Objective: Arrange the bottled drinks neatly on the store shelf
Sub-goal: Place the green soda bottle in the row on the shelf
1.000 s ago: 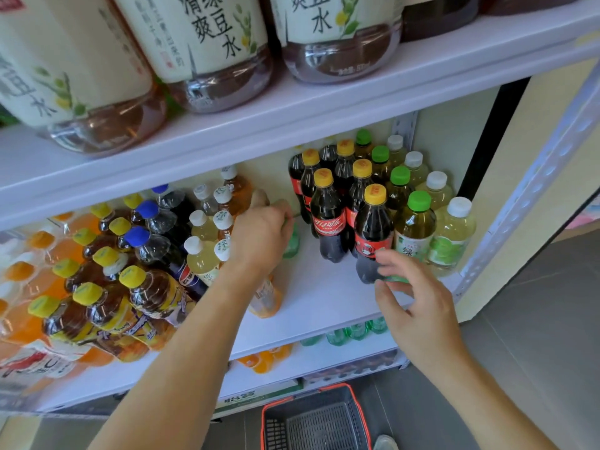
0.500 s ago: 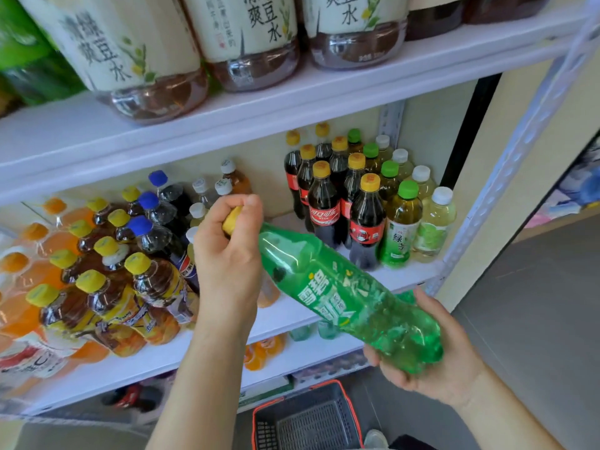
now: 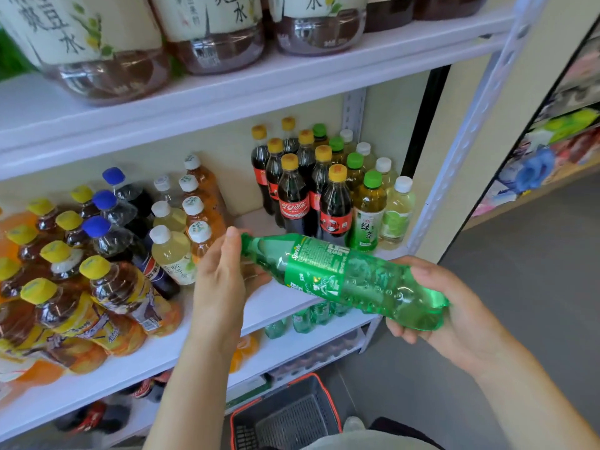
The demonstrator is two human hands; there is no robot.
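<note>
A green Sprite bottle (image 3: 324, 271) lies almost level in front of the middle shelf (image 3: 269, 303), its cap pointing left. My right hand (image 3: 461, 323) grips its base. My left hand (image 3: 220, 280) is at the neck, thumb straight beside the cap and fingers stretched under the bottle's shoulder. Behind the bottle stand upright cola bottles (image 3: 293, 203) with yellow caps, and to their right green tea bottles (image 3: 368, 209) and pale drinks with white caps.
Tilted iced tea bottles (image 3: 120, 287), blue-capped cola and pale tea bottles crowd the shelf's left side. Large jugs (image 3: 214, 34) fill the upper shelf. Small green bottles (image 3: 302, 319) stand on the lower shelf. A red-rimmed basket (image 3: 285, 417) sits on the floor.
The Sprite bottle came off the shelf, first steeply tilted, now nearly level. My left hand has loosened from the cap to the neck; my right hand took hold of the base.
</note>
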